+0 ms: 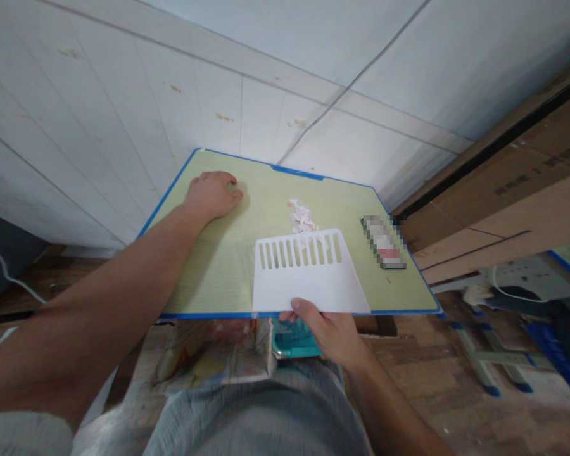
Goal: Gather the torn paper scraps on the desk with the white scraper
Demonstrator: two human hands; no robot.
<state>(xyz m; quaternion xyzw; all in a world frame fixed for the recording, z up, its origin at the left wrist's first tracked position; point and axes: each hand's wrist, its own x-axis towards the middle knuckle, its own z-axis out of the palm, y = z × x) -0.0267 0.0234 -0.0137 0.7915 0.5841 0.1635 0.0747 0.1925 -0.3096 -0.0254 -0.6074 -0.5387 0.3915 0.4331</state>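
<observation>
My right hand (330, 329) grips the near edge of a white slotted plastic scraper (306, 288), thumb on top and fingers underneath. This flat piece has a row of long slots along its far side. Just beyond that edge, touching or very close to it, is a small heap of torn pale paper scraps (303, 216). My left hand (213, 195) rests on the left part of the yellow-green tabletop (218, 272), fingers loosely curled and thumb apart, with nothing visible in it.
A flat phone-like object (384, 244), its face pixelated, lies on the table's right side. The blue-edged table meets a white panelled wall (209, 107). Large cardboard boxes (503, 183) stand at the right. A teal bin-like object (297, 341) sits below the near edge.
</observation>
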